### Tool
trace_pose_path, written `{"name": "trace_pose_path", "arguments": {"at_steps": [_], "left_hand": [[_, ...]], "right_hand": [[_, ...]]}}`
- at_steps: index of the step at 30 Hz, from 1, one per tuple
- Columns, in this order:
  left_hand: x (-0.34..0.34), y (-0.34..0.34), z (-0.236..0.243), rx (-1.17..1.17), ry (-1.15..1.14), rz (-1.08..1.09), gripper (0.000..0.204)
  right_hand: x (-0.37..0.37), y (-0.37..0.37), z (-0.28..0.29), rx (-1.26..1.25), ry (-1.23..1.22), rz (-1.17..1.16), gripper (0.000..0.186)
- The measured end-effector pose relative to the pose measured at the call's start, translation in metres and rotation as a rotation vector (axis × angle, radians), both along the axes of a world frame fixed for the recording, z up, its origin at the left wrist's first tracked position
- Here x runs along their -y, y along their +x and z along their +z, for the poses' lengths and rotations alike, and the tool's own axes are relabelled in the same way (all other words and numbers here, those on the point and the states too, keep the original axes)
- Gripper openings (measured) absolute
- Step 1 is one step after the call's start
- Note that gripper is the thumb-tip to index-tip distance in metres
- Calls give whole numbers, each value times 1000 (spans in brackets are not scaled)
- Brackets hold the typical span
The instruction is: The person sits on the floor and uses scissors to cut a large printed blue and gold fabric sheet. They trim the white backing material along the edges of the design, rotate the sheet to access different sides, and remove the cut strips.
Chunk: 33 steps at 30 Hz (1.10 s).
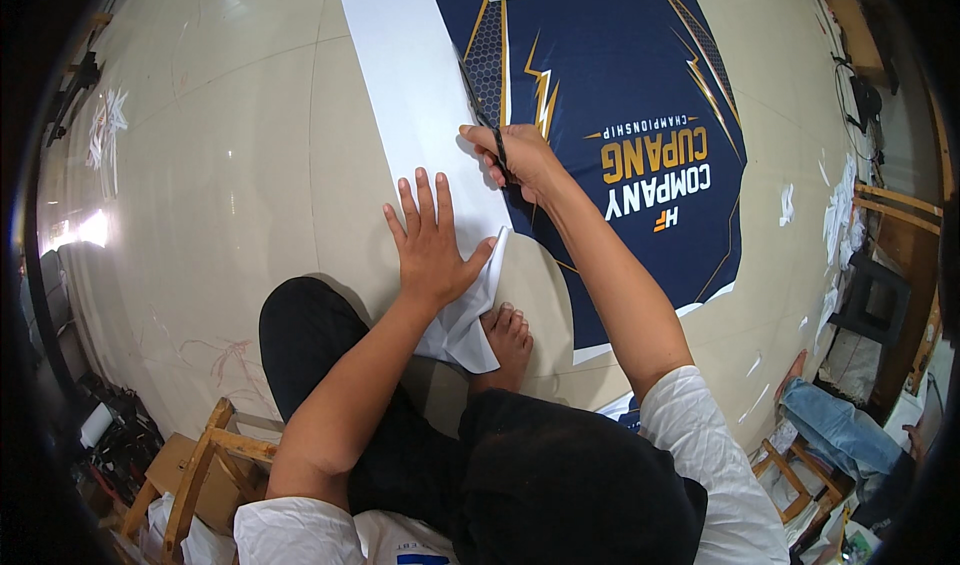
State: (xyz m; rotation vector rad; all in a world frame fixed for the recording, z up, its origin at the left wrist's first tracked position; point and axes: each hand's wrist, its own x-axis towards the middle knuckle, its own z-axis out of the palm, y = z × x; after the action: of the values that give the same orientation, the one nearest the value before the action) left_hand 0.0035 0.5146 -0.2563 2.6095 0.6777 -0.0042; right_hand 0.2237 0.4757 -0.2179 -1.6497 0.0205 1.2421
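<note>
A navy printed fabric piece (640, 85) with gold lightning streaks, hexagon patterning and lettering lies on the tiled floor, with a long white margin (410, 75) down its left side. My right hand (510, 160) grips black scissors (472, 95) along the border between white and navy, blades pointing away from me. My left hand (430, 240) lies with fingers spread on the white margin, whose near end is folded and creased beside my thumb and drapes toward my bare foot (508, 345).
Paper scraps (840, 220) lie along the right. Wooden chairs (205, 465) stand at lower left, near a cardboard box (160, 490). A dark plastic frame (870, 300) sits at the right edge. Another person's jeans-clad leg (840, 425) is at lower right.
</note>
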Motion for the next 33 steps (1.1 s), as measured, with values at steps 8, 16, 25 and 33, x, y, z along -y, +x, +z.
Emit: {"name": "trace_pose_path", "arguments": {"at_steps": [8, 16, 25, 33], "left_hand": [[0, 0, -1, -7, 7, 1, 120], [0, 1, 1, -3, 11, -3, 120], [0, 0, 0, 9, -1, -1, 120], [1, 1, 1, 10, 9, 0, 120]], "right_hand": [[-2, 1, 0, -38, 8, -33, 38], [-4, 4, -3, -36, -5, -13, 38], [-9, 5, 1, -16, 1, 3, 40], [-18, 14, 1, -39, 0, 22, 36]]}}
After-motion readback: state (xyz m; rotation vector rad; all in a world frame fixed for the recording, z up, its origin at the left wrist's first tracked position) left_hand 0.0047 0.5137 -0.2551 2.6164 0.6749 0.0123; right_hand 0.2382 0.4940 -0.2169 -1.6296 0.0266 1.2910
